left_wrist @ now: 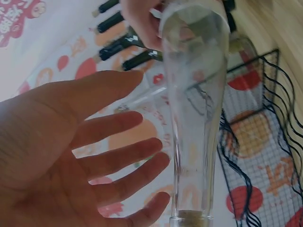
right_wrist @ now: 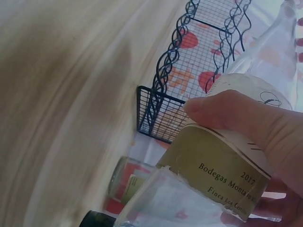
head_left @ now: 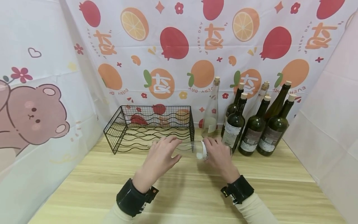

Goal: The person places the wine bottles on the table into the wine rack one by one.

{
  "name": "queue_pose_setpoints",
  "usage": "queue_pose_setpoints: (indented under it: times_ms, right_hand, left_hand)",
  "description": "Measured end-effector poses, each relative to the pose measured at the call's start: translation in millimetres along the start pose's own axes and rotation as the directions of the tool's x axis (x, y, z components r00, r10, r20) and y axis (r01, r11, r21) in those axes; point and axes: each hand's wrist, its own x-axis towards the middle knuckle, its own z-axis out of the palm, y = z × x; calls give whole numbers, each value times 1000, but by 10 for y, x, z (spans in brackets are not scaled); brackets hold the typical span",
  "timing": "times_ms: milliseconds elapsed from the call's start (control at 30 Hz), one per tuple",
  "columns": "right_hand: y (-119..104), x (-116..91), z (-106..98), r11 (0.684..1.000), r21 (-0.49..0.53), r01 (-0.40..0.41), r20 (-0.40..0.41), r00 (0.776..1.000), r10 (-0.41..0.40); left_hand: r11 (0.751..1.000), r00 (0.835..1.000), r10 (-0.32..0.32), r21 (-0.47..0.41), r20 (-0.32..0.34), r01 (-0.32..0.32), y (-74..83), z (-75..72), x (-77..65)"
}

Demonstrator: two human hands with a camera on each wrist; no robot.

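Observation:
My right hand (head_left: 216,152) grips a clear glass wine bottle (right_wrist: 194,161) around its labelled body. The bottle lies sideways in the air, its neck toward the left, and a cork (left_wrist: 191,218) sits in its mouth. Beside the neck is my left hand (head_left: 160,155), its fingers spread and loosely bent; the left wrist view shows a gap between fingertips (left_wrist: 135,118) and glass. Just behind both hands stands a black wire rack (head_left: 156,126) with wavy rails and mesh sides, and the bottle's neck overlaps its front edge in the head view.
Right of the rack stands a clear corked bottle (head_left: 210,115). Farther right, several corked bottles cluster closely, including a dark green bottle (head_left: 253,130) at the front. A printed cloth (head_left: 184,74) hangs behind the wooden table (head_left: 193,199), with more cloth at both sides.

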Motion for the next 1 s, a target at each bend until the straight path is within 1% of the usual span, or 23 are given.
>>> queue_pose_setpoints:
  times_ms: [133, 233, 333, 433, 567, 667, 767, 867, 1000]
  right_hand:
    - [-38, -8, 19, 998, -48, 35, -12, 999, -35]
    - [-62, -6, 14, 997, -57, 43, -20, 999, -44]
    - [-91, -6, 3, 997, -50, 51, -19, 998, -52]
    - [-127, -7, -6, 997, -46, 68, -2, 998, -68]
    - [-173, 6, -3, 995, -46, 89, 21, 996, -88]
    - [-200, 15, -5, 995, -44, 94, 25, 995, -93]
    - [-222, 14, -15, 995, -39, 91, 25, 996, -90]
    - [-239, 7, -28, 996, -32, 89, 31, 996, -88]
    - [-256, -7, -44, 996, -24, 81, 48, 996, -80]
  left_hand:
    - [996, 998, -11, 92, 65, 5, -112, 68, 19]
    - [993, 990, -18, 122, 141, 1, -184, 96, 32]
    - [996, 975, -15, 93, 221, -6, -237, 121, 39]
    - [998, 962, 1, 59, 274, -18, -278, 160, 34]
    - [999, 952, -7, 43, 306, -7, -317, 208, 14]
    - [999, 943, -37, 38, 332, 25, -330, 226, -4]
    - [999, 931, -50, 21, 362, 46, -339, 236, -19]
    - [999, 922, -45, -7, 385, 51, -351, 247, -33]
    - [998, 917, -21, -40, 399, 40, -372, 263, -42]
